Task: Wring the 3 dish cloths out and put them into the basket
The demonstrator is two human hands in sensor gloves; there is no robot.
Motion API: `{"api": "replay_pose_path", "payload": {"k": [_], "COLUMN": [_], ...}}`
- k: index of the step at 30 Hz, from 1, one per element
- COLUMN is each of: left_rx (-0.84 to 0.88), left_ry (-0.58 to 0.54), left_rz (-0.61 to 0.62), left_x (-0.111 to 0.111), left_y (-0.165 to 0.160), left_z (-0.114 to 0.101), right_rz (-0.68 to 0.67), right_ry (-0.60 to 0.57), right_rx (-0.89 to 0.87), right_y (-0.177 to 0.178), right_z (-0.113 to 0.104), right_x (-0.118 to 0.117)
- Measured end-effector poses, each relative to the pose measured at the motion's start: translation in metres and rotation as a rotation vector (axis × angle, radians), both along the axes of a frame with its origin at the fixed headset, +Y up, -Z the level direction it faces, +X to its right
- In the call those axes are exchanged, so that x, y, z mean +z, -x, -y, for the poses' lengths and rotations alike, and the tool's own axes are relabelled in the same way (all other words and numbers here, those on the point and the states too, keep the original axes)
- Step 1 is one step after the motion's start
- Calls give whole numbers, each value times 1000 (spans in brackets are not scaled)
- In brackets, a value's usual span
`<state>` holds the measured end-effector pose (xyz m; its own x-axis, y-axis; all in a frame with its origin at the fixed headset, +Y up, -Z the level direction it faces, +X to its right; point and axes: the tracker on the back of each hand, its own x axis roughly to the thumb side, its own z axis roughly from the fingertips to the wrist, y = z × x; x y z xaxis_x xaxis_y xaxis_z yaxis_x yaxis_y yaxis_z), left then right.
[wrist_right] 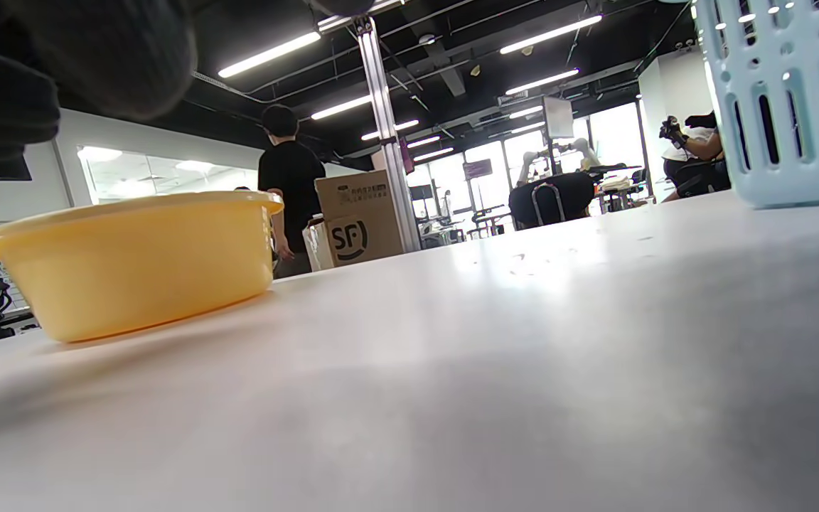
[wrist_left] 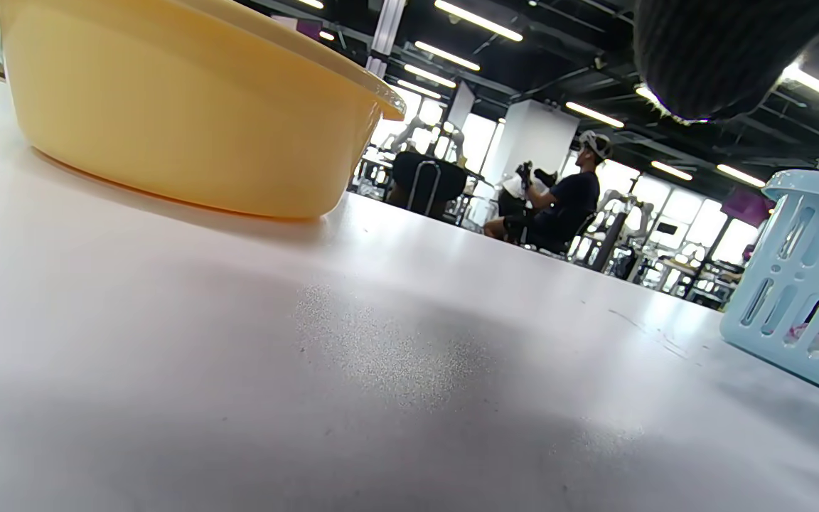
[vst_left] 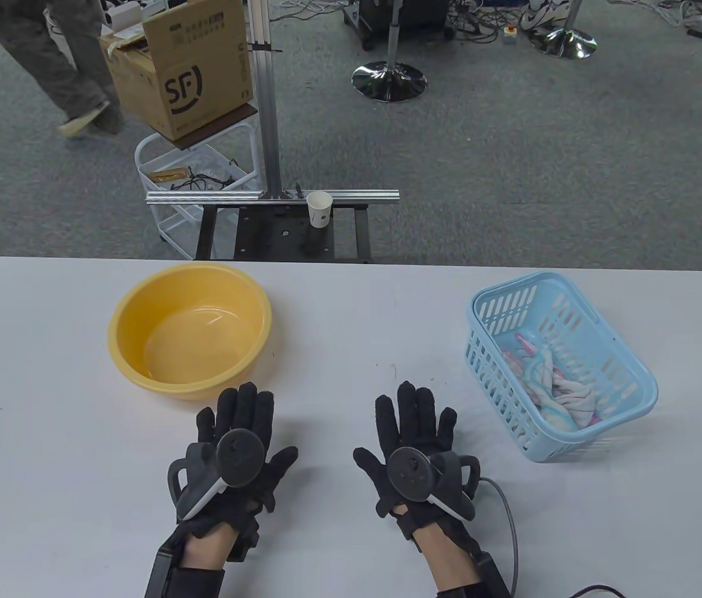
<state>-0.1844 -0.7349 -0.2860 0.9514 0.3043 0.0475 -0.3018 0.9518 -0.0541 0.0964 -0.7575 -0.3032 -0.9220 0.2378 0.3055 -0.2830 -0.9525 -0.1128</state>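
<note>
Crumpled white, pink and pale blue dish cloths (vst_left: 553, 386) lie together inside the light blue basket (vst_left: 631, 367) at the table's right; I cannot tell how many. The yellow basin (vst_left: 132, 305) stands at the left and holds only water, no cloth. My left hand (vst_left: 238, 423) lies flat on the table just in front of the basin, fingers straight, holding nothing. My right hand (vst_left: 416, 420) lies flat beside it, left of the basket, fingers spread and empty. The basin (wrist_left: 189, 107) and basket (wrist_left: 800, 284) show in the left wrist view, the basin (wrist_right: 125, 263) and basket (wrist_right: 786, 99) in the right wrist view.
The white table (vst_left: 351, 324) carries only the basin and basket. Beyond its far edge stand a metal frame with a paper cup (vst_left: 319, 208), a cardboard box (vst_left: 182, 68) on a white cart, and a person's legs (vst_left: 58, 68) at the far left.
</note>
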Motion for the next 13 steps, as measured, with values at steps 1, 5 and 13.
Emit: {"api": "replay_pose_path", "payload": {"k": [1,5,13], "left_rx": [-2,-8,-8], "left_ry": [1,7,14], "left_rz": [0,1,0], "left_x": [0,0,0], "left_y": [0,-1,-1], "left_z": [0,0,1], "right_rz": [1,8,16], "right_ry": [4,15,30], "right_rx": [-3,-6,-4], "right_y": [0,-1,-2], "right_z": [0,1,3], "right_x": [0,-2,-3]}}
